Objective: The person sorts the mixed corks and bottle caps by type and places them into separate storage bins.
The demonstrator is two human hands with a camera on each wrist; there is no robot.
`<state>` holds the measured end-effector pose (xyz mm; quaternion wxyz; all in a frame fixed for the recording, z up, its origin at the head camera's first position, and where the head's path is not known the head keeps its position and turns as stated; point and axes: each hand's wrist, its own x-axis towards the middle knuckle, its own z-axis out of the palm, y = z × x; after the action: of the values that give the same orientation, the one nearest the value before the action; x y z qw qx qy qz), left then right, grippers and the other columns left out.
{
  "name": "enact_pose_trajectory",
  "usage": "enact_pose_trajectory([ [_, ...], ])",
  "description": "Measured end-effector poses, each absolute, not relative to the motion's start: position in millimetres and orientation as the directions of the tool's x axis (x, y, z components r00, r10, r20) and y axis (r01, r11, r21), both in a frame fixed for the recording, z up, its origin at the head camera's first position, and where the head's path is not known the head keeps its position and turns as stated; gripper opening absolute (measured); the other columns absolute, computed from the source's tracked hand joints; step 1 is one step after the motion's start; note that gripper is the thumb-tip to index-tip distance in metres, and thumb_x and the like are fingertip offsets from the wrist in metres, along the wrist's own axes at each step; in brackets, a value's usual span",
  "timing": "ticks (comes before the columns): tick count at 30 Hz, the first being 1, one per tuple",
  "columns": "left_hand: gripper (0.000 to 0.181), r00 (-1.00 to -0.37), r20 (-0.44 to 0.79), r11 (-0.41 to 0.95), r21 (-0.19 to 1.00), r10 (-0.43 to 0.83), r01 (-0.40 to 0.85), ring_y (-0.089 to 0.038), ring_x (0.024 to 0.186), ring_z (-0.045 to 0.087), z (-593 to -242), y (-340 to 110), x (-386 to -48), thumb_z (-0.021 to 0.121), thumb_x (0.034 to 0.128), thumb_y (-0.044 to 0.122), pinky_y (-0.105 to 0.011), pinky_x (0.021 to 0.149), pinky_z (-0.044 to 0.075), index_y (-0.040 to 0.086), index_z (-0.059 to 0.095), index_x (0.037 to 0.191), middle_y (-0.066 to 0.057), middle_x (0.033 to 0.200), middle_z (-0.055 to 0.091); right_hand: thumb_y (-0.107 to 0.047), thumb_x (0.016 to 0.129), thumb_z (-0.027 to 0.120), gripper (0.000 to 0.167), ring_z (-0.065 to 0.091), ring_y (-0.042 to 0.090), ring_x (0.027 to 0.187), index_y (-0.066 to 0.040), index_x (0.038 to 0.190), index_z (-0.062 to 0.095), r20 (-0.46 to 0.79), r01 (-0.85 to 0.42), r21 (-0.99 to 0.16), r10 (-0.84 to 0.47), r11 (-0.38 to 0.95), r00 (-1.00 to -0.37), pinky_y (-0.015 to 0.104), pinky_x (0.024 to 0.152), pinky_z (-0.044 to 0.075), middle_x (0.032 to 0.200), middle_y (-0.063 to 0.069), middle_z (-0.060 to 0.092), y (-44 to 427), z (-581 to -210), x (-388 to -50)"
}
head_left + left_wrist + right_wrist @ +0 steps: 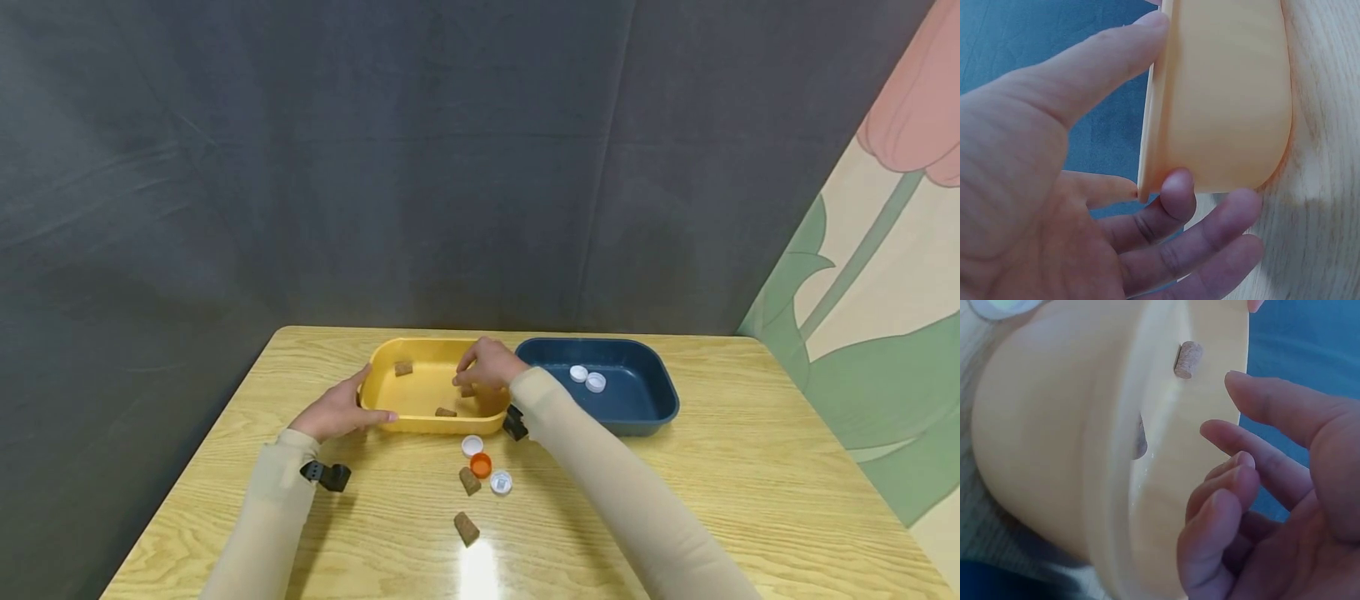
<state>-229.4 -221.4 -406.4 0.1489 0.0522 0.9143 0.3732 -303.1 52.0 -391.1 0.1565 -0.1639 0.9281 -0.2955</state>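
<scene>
A yellow tray [420, 423] holds several corks: one at the back left [403, 368], one near the front wall [446, 412], and one [468, 390] just below my right hand [491, 364]. My right hand is over the tray's right part, thumb and index finger apart with nothing between them; the right wrist view shows a cork [1189, 359] beyond its fingertips. At the tray's front left corner, my left hand [337, 410] touches the rim with its thumb and index finger. In the left wrist view, its other fingers are loosely bent beside the outer wall [1229, 94].
A dark blue tray [637, 425] with two white caps [578, 373] stands right of the yellow one. On the wooden table [750, 467], in front, lie two white caps [472, 446], an orange cap [481, 465] and two corks [467, 528]. A dark curtain [450, 167] hangs behind.
</scene>
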Motion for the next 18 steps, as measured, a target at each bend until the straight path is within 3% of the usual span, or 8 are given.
enact_pose_trajectory([
  [4,0.115,-0.948,-0.242,0.713,0.701,0.206,-0.024,-0.024,0.081,0.060,-405,-221,-229,0.079,0.0844,0.045,-0.037,0.082,0.047,0.002,0.005,0.160,-0.016,0.111,0.059,-0.027,0.087,0.079,0.033,0.054,0.018,0.074,-0.009,0.115,0.076,-0.168,-0.236,-0.626,-0.423,0.743,-0.890,0.026,0.058,0.045,0.114,0.005,0.067,54,-390,-300],
  [8,0.113,-0.947,-0.246,0.709,0.704,0.206,-0.028,-0.026,0.080,0.060,-405,-221,-228,0.079,0.0854,0.043,-0.035,0.079,0.046,0.002,0.004,0.161,-0.014,0.101,0.058,-0.028,0.085,0.082,0.032,0.054,0.017,0.077,-0.011,0.112,0.077,-0.111,-0.285,-0.663,-0.468,0.692,-0.877,0.026,0.063,0.044,0.097,0.003,0.066,60,-386,-291],
  [14,0.114,-0.948,-0.233,0.710,0.704,0.215,-0.012,-0.024,0.081,0.059,-405,-221,-228,0.079,0.0851,0.043,-0.036,0.078,0.047,0.001,0.005,0.160,-0.017,0.110,0.059,-0.028,0.083,0.083,0.030,0.049,0.015,0.062,-0.014,0.109,0.078,-0.002,-0.389,-0.721,-0.564,0.573,-0.826,0.026,0.056,0.038,0.072,0.001,0.060,73,-382,-267],
  [18,0.115,-0.948,-0.230,0.712,0.702,0.218,-0.006,-0.023,0.080,0.058,-407,-221,-228,0.079,0.0844,0.046,-0.035,0.078,0.047,0.001,0.004,0.160,-0.017,0.109,0.059,-0.029,0.082,0.084,0.031,0.047,0.011,0.063,-0.015,0.110,0.078,0.078,-0.462,-0.732,-0.612,0.501,-0.787,0.025,0.060,0.039,0.065,-0.002,0.055,82,-387,-249],
])
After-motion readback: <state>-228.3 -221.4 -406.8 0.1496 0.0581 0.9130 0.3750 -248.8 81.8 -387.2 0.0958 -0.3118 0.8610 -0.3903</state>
